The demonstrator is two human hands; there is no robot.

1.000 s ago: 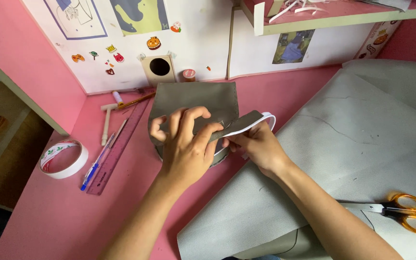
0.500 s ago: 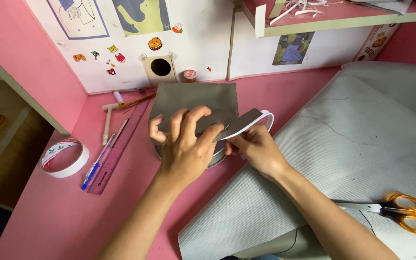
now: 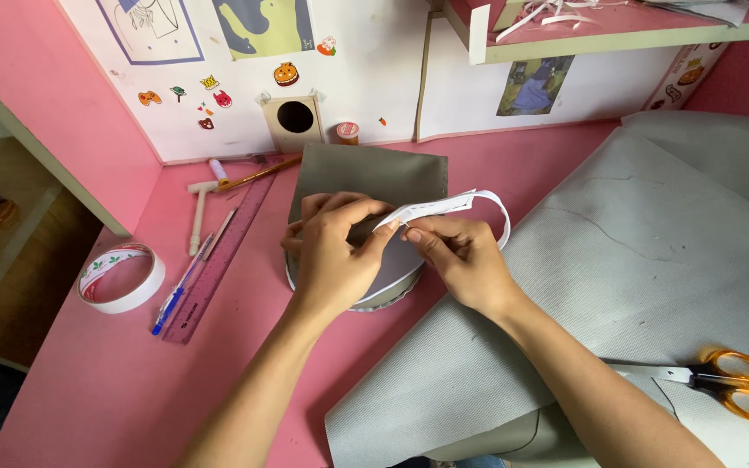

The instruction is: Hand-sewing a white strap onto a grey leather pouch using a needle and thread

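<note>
Left hand (image 3: 333, 258) curled over a round grey form (image 3: 392, 277) at mid-worktop, fingertips closed on a white strip (image 3: 461, 206), right hand (image 3: 461, 260) pinching the same strip just beside them, its free end looping off toward the right. Beneath and behind the form, a grey fabric piece (image 3: 374, 173); to the right, a large grey sheet (image 3: 635, 286) spread over the pink worktop (image 3: 88, 390), orange-handled scissors (image 3: 730, 384) lying on it. Well to the left, a purple ruler (image 3: 218, 260), a blue pen (image 3: 179, 290) and a tape roll (image 3: 121, 277).
</note>
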